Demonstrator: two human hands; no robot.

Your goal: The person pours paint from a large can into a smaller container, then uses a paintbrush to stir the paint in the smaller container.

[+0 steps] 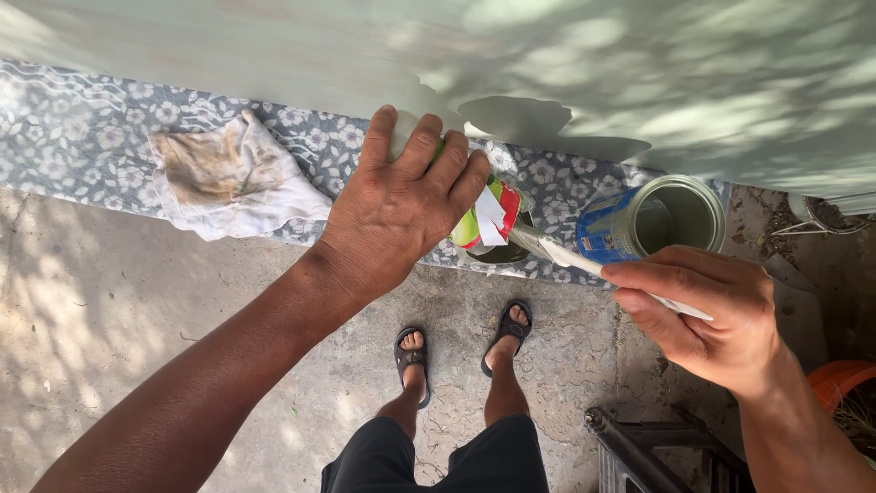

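Outdoor yard: concrete ground (109,301) (leaf-dappled).

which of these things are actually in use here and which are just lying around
In use:
left hand gripping the small tilted can
right hand holding the paintbrush, its bristles at that can's mouth

Lying about:
open blue tin
stained white rag
floral cloth
orange pot
dark stool

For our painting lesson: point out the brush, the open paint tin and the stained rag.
brush (566,256), head view, pale handle by the ferrule.
open paint tin (606,230), head view, blue side wall.
stained rag (214,169), head view, brown-stained middle.
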